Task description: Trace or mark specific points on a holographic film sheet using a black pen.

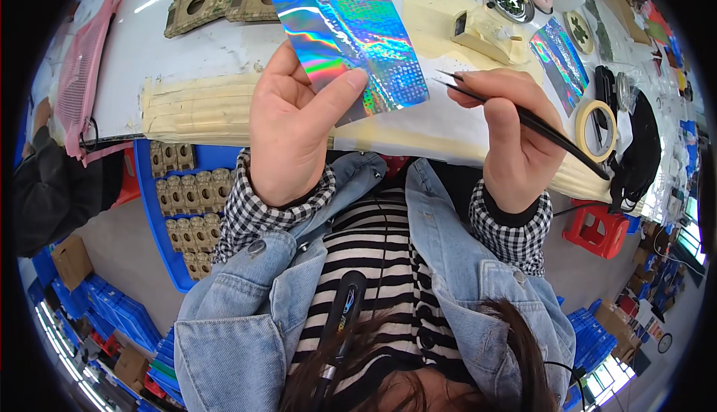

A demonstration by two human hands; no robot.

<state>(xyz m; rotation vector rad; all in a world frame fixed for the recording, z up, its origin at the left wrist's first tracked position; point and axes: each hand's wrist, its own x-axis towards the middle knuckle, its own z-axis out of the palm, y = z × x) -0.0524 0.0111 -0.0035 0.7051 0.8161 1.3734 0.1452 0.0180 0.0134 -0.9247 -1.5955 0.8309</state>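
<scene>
Head view shows the person's left hand [291, 132] near the front edge of a white table [213, 50], holding a shiny rainbow sheet [351, 39]. Thumb presses on the face of the sheet, and the other fingers are mostly behind it, so the sheet is pinched at its lower left part. Right hand [523, 132] pinches black tweezers [553, 134] between thumb and fingers. Their two tips stand slightly apart, just beside the right edge of the sheet; I see a narrow gap there. On the left, a stretch of white table top lies between the left hand and a pink mesh bag [88, 76]. On the right, the room beside the right hand is tighter, because a second rainbow sheet [559, 61] and a tape roll [579, 125] lie near.

Counting: two rainbow sheets, one pair of tweezers, one tape roll, one pink bag. Below the table edge, one blue tray [151, 195] carries four visible rows of camouflage pieces [193, 192].
</scene>
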